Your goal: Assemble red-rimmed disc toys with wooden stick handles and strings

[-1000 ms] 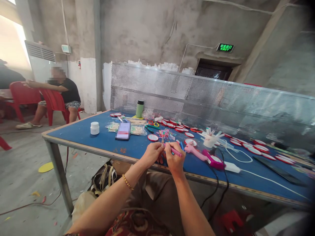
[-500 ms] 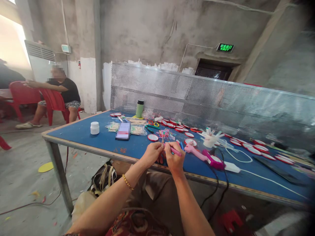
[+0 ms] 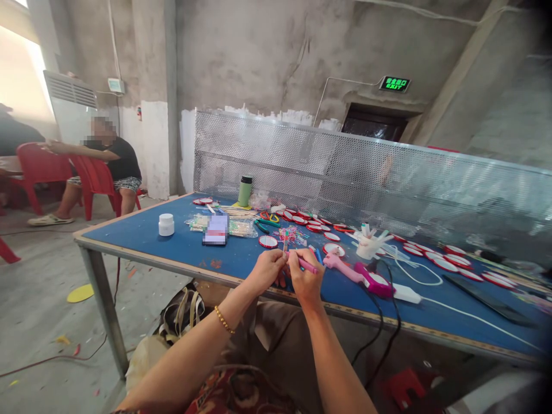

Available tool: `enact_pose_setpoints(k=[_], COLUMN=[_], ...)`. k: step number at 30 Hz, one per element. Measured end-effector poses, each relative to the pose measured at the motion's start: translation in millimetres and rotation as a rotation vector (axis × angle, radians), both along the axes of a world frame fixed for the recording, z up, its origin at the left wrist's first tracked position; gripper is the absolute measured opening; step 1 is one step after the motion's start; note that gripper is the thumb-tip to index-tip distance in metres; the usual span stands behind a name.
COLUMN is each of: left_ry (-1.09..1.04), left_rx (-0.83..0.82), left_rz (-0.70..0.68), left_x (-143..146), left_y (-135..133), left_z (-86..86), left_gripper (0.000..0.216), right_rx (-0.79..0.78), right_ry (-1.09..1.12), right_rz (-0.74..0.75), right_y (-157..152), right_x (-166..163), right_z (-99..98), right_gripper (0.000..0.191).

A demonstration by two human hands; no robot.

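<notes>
Over the table's front edge, my left hand (image 3: 269, 268) pinches a thin upright stick with a green tip (image 3: 286, 240). Close on its right, my right hand (image 3: 307, 282) is closed around a pink pen (image 3: 307, 265), which slants with its front end toward the left fingertips. Whether the pen touches the stick is too small to tell. Just behind the hands lie a round white disc with a red rim (image 3: 268, 241) and a heap of small colourful pieces (image 3: 293, 234).
A magenta glue gun (image 3: 374, 282) with cords lies right of my hands. A white cup (image 3: 368, 246), several red-rimmed discs (image 3: 444, 263), green-handled pliers (image 3: 261, 225), a phone (image 3: 215, 230), a white jar (image 3: 166, 225) and a green bottle (image 3: 245, 192) stand about. A person (image 3: 118, 155) sits far left.
</notes>
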State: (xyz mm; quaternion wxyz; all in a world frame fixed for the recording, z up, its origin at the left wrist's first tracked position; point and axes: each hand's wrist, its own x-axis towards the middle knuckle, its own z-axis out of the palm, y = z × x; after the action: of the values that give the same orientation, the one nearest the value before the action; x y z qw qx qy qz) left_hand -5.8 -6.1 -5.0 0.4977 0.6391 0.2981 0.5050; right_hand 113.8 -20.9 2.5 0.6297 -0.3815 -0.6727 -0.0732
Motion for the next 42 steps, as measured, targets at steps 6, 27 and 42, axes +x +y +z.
enact_pose_setpoints(k=[6,27,42], left_ry=[-0.002,-0.021,-0.056], left_rx=[-0.007,-0.004,-0.019], left_rz=[0.0,-0.022,-0.051], left_x=[0.7,0.7,0.4], left_y=[-0.2,1.0,1.8], left_z=[-0.4,-2.2,-3.1], left_gripper=[0.036,0.04,0.035], right_rx=[-0.015,0.007,0.077], right_ry=[0.01,0.046,0.103], right_rz=[0.006,-0.016,-0.028], right_y=[-0.1,-0.1,-3.6], right_x=[-0.1,1.2,1.1], right_z=[0.3,-2.0,-0.2], right_gripper=[0.024,0.024,0.022])
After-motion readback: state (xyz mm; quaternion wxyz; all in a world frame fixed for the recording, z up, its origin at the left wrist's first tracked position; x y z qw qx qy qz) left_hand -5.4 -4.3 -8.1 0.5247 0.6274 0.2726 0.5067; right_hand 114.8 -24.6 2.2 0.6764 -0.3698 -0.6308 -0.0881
